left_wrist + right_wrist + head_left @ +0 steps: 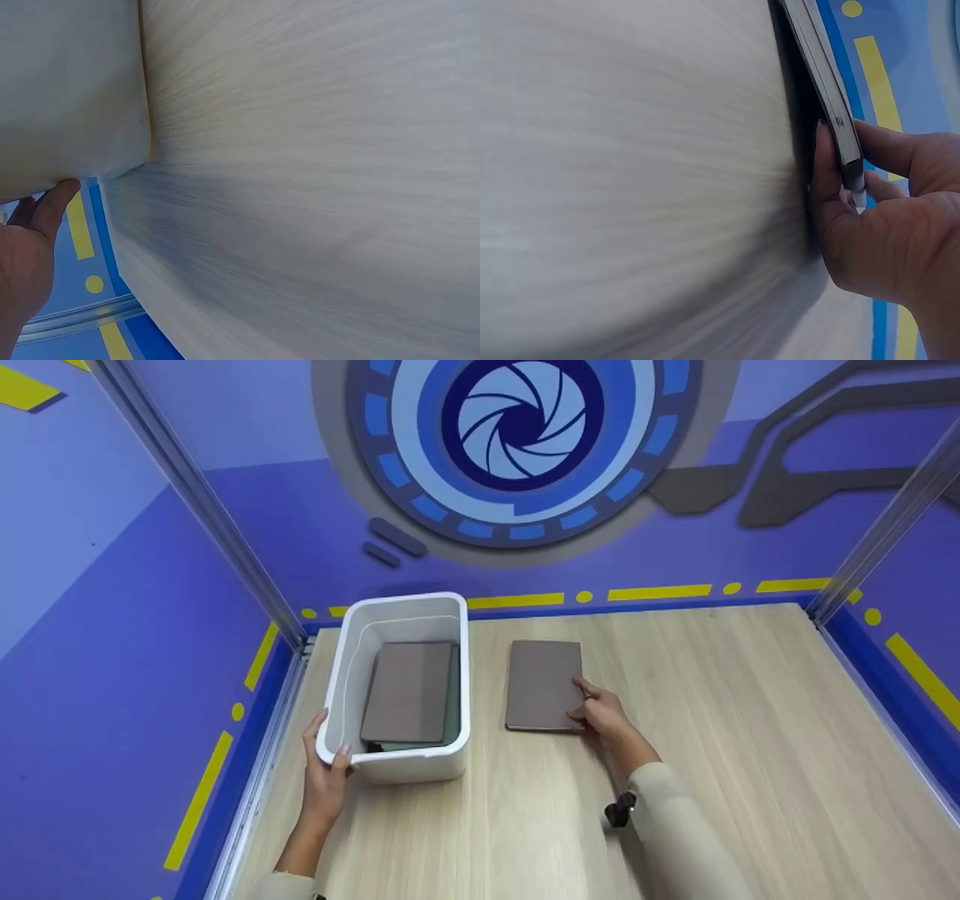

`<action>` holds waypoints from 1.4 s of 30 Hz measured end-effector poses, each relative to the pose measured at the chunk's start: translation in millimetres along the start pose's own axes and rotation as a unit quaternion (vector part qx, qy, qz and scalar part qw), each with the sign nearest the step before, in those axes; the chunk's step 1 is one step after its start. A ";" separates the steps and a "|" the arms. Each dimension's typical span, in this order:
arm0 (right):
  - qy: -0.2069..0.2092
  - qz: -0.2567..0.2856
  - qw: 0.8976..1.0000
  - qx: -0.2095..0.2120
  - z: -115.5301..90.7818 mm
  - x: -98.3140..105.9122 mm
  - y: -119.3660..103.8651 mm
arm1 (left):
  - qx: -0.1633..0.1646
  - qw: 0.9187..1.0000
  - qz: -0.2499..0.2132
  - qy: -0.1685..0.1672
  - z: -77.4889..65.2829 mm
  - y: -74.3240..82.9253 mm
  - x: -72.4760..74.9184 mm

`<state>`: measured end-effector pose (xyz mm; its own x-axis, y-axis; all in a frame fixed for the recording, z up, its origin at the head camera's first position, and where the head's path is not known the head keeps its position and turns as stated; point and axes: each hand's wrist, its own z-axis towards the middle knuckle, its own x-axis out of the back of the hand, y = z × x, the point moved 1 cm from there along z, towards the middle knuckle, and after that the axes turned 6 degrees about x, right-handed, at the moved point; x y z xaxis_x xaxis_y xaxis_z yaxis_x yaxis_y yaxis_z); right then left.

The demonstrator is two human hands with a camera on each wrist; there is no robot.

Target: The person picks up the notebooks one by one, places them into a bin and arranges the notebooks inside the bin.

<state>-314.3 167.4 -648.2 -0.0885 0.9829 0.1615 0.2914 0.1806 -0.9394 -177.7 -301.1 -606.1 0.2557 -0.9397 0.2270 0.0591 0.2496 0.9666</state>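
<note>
My left hand (324,784) grips the near left corner of a white plastic bin (409,769), thumb over the rim and fingers along the outer side. Inside the bin lies a grey-brown notebook (409,690), on top of a greenish one (453,712). To the right of the bin, my right hand (604,714) pinches the right edge of another grey-brown notebook (544,684). In the right wrist view this notebook (826,82) shows its page edges, with fingers on both faces and a dark gap beneath it. A small white tip (859,196) shows at its corner.
A light wood-grain table (750,735) carries the bin and the notebook. A blue-purple printed wall (675,555) closes off the back, and metal profiles (862,532) stand at the corners. A small black device (621,810) sits at the right sleeve.
</note>
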 end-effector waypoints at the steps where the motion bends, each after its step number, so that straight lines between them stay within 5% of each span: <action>1: -0.003 -0.002 1.000 0.000 -0.3 0.8 -0.5 | -0.001 1.000 0.002 -0.001 0.0 0.2 0.1; 16: -0.017 -0.027 0.999 0.037 -10.4 8.5 -7.7 | -0.014 1.000 0.006 -0.006 1.5 -1.0 -1.5; 25: -0.024 0.132 0.990 0.047 -23.6 7.9 -16.3 | -0.008 1.000 0.014 -0.003 2.2 0.8 -1.2; 42: -0.019 0.181 0.980 0.078 -49.8 9.9 -45.2 | 0.009 1.000 0.014 -0.002 1.0 1.1 1.3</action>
<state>-281.0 170.8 -589.1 -0.0415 0.9791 -0.1990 0.1618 -0.1899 -0.9684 -178.3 -302.4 -604.6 0.2535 -0.9331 0.2552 0.0353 0.2725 0.9615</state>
